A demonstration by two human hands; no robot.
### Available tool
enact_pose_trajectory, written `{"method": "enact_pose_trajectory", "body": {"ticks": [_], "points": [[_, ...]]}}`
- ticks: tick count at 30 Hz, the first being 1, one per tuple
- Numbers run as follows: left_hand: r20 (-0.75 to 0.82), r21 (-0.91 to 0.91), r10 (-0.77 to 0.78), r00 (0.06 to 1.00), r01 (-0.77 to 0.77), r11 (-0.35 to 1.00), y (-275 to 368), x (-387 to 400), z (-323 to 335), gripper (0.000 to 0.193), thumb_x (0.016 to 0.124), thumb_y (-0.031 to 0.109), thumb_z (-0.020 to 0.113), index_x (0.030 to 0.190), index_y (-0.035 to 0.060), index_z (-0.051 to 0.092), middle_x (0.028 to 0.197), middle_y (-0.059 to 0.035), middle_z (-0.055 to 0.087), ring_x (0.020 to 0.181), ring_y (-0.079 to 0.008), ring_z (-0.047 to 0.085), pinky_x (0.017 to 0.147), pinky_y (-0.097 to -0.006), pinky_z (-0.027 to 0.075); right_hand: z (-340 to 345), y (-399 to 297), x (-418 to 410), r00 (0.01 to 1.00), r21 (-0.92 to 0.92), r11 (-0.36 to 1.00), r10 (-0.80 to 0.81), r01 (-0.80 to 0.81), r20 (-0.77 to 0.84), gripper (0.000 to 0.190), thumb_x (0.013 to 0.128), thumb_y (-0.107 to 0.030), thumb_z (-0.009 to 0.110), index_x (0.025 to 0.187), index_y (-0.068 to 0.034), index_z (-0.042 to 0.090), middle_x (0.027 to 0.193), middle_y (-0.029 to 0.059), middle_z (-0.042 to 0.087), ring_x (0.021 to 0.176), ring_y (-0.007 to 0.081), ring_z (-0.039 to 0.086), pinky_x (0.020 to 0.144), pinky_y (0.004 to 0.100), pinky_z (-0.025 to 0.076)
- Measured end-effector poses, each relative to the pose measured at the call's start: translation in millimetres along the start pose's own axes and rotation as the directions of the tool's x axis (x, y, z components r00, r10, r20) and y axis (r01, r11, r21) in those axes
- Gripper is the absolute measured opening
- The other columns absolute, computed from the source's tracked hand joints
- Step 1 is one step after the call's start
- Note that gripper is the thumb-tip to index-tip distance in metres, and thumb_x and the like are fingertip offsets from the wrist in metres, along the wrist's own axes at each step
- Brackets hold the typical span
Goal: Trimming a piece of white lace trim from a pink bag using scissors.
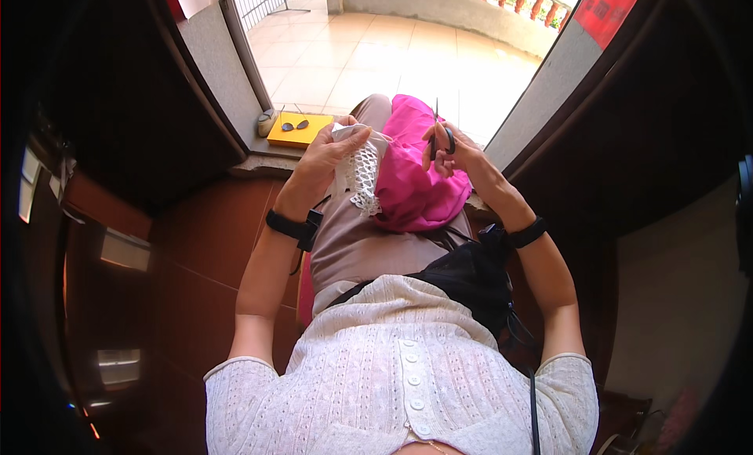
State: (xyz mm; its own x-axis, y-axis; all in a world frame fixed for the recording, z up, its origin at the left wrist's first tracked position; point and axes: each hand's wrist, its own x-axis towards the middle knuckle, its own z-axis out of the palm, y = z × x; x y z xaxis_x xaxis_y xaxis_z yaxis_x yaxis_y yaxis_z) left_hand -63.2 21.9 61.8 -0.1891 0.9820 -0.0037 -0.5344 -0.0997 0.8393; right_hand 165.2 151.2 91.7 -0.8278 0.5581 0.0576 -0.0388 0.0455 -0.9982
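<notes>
My left hand (335,152) pinches the upper edge of a piece of white cloth with openwork lace (365,175), which hangs down over my lap. A bright pink cloth (415,178) lies bunched on my thighs, just right of the lace and touching it. My right hand (456,152) holds small dark-handled scissors (435,131) by their finger loops, above the pink cloth, with the blades pointing away from me. The blades look closed or nearly so and appear apart from the white cloth.
On the door sill, left of my knees, a yellow box (300,136) bears sunglasses (295,126), beside a pale object (266,123). Door frames stand on both sides, with a tiled terrace (376,61) beyond. A black bag (470,278) rests against my right hip.
</notes>
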Motion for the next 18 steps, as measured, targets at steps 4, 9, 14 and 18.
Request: {"method": "enact_pose_trajectory", "body": {"ticks": [4, 9, 14, 18], "points": [[0.017, 0.008, 0.012, 1.000, -0.012, 1.000, -2, 4, -1, 0.019, 0.093, 0.015, 0.069, 0.104, 0.0093, 0.054, 0.085, -0.0011, 0.064, 0.072, -0.0078, 0.063, 0.062, -0.0230, 0.052, 15, -5, -13, 0.953, 0.131, 0.974, 0.146, -0.185, 0.265, 0.051, 0.101, -0.055, 0.039, 0.108, -0.007, 0.055, 0.075, 0.0131, 0.064, 0.052, 0.0106, 0.045, 0.051, 0.0226, 0.036], [0.035, -0.005, 0.027, 0.999, -0.027, 1.000, -2, 4, 2, 0.018, 0.094, 0.014, 0.068, 0.103, 0.0091, 0.055, 0.084, -0.0018, 0.065, 0.072, -0.0082, 0.063, 0.062, -0.0232, 0.052, 13, 5, -14, 0.885, 0.262, 0.910, 0.189, -0.321, 0.426, 0.051, 0.102, -0.050, 0.039, 0.113, -0.003, 0.055, 0.076, 0.0166, 0.064, 0.054, 0.0139, 0.046, 0.055, 0.0238, 0.037], [0.022, 0.016, 0.021, 1.000, -0.022, 1.000, -1, 3, 1, 0.018, 0.094, 0.014, 0.068, 0.103, 0.0089, 0.054, 0.084, -0.0020, 0.065, 0.073, -0.0085, 0.064, 0.062, -0.0232, 0.052, 13, 6, -10, 0.861, 0.285, 0.891, 0.192, -0.354, 0.471, 0.052, 0.103, -0.049, 0.037, 0.114, -0.002, 0.055, 0.077, 0.0171, 0.064, 0.056, 0.0147, 0.048, 0.055, 0.0237, 0.038], [0.031, 0.008, 0.032, 0.999, -0.032, 0.999, -2, 3, 2, 0.018, 0.093, 0.016, 0.069, 0.103, 0.0088, 0.055, 0.084, -0.0017, 0.065, 0.073, -0.0083, 0.064, 0.063, -0.0230, 0.052, 14, 4, -10, 0.860, 0.266, 0.896, 0.204, -0.357, 0.468, 0.051, 0.103, -0.048, 0.037, 0.114, -0.001, 0.054, 0.077, 0.0171, 0.064, 0.056, 0.0144, 0.049, 0.054, 0.0233, 0.038]]}}
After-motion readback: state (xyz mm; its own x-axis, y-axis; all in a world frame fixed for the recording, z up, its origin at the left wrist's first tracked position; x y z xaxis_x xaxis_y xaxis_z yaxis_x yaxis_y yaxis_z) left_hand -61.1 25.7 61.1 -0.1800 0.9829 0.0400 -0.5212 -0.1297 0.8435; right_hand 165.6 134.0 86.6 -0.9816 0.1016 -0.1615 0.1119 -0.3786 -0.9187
